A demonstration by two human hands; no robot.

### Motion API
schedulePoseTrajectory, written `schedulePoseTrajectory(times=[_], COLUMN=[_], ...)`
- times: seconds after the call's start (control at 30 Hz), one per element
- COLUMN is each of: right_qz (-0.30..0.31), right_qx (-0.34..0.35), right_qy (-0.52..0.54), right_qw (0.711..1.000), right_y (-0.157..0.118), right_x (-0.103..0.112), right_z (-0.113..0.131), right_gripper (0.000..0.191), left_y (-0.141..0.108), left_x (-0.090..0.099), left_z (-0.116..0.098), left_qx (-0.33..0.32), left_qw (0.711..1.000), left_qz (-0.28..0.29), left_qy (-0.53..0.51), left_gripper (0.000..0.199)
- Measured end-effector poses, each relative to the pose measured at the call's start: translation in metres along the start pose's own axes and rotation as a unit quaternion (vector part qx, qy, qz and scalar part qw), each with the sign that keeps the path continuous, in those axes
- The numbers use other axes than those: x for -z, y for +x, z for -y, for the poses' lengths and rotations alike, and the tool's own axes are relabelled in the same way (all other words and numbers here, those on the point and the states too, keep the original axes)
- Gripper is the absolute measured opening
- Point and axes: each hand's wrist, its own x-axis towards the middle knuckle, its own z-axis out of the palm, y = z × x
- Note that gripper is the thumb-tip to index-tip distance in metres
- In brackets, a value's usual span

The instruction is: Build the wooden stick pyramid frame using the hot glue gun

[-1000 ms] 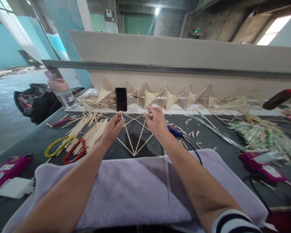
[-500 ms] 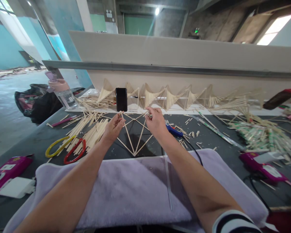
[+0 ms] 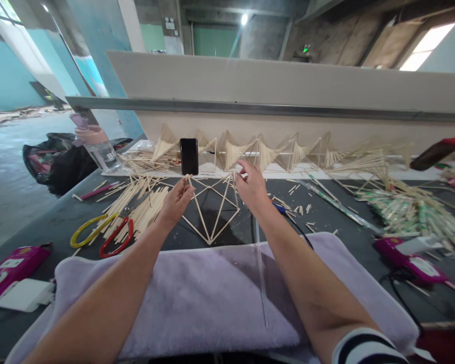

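Note:
A frame of thin wooden sticks [image 3: 220,212] stands on the dark table, with its front point near the purple towel. My left hand [image 3: 178,196] pinches the frame's upper left corner. Just right of the upper right corner, my right hand [image 3: 251,186] has its fingers curled and parted, with nothing visible in them. The blue glue gun [image 3: 278,208] lies partly hidden behind my right wrist. Directly behind my left hand, a black phone [image 3: 189,156] stands upright.
Loose sticks [image 3: 151,210] and red-and-yellow-handled pliers [image 3: 116,232] lie at left, near a bottle [image 3: 98,146]. Twisted stick models [image 3: 267,151] line the back. Wrapped stick bundles [image 3: 409,210] and a magenta tool [image 3: 411,260] are at right. The purple towel [image 3: 212,303] covers the front edge.
My right hand has moved right, off the frame's upper right corner, and its fingers have parted. My left hand still holds the upper left corner.

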Motion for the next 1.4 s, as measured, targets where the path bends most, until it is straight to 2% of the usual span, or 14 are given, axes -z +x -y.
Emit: schedulePoseTrajectory(times=[0.23, 0.4, 0.6, 0.97, 1.2, 1.4], right_qz=[0.015, 0.038, 0.112, 0.230, 0.278, 0.292], right_qx=[0.007, 0.082, 0.139, 0.206, 0.215, 0.214], right_qy=[0.023, 0.035, 0.040, 0.016, 0.011, -0.008], right_qw=[1.000, 0.995, 0.983, 0.951, 0.936, 0.932], right_y=[-0.002, -0.012, -0.028, -0.045, -0.048, -0.049], right_x=[-0.002, -0.002, -0.014, -0.035, -0.035, -0.035], right_z=[0.005, 0.023, 0.038, 0.035, 0.040, 0.041], right_gripper=[0.037, 0.040, 0.042, 0.041, 0.032, 0.030], left_y=[-0.001, -0.001, 0.000, 0.002, 0.002, 0.003], left_x=[0.000, 0.000, 0.000, -0.001, 0.000, 0.000], left_z=[0.000, 0.000, 0.001, 0.005, 0.003, 0.006], left_qx=[-0.010, -0.017, -0.012, -0.001, 0.010, 0.001], left_qw=[1.000, 1.000, 1.000, 0.999, 0.999, 1.000], left_qz=[-0.007, -0.003, -0.001, 0.016, 0.011, 0.011], left_qy=[0.008, 0.011, -0.005, -0.044, -0.032, -0.019], left_gripper=[0.049, 0.048, 0.047, 0.049, 0.050, 0.050])
